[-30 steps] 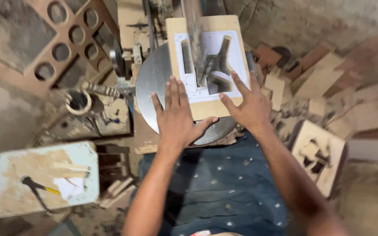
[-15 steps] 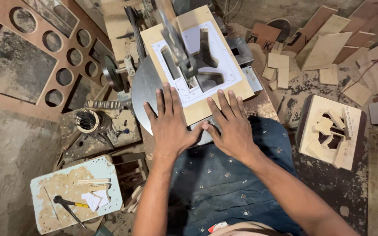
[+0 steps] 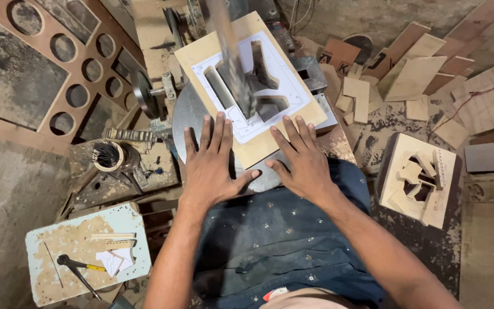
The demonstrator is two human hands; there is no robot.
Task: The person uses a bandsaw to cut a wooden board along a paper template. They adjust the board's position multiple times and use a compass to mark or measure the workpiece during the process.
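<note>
1. Pressing down flat, the left hand (image 3: 211,166) lay with its fingers spread on the near edge of the pale, flat wooden board with a white paper pattern glued on top (image 3: 251,86).
2. The right hand (image 3: 299,160) lay beside it, fingers spread too, on the same near edge.
3. That board sat on the round grey metal worktop (image 3: 185,114) of a saw, right under the thin blurry saw blade (image 3: 231,57).
4. Some shapes were already cut out of the board, so it looked thin, stiff and light, and weak near the holes.
5. I think the safest place to hold it was the solid near edge, far from the blade.
6. Dust may have made it slippery.
7. A similar cut-out wooden board (image 3: 419,180) lay on the floor to the right.
</note>
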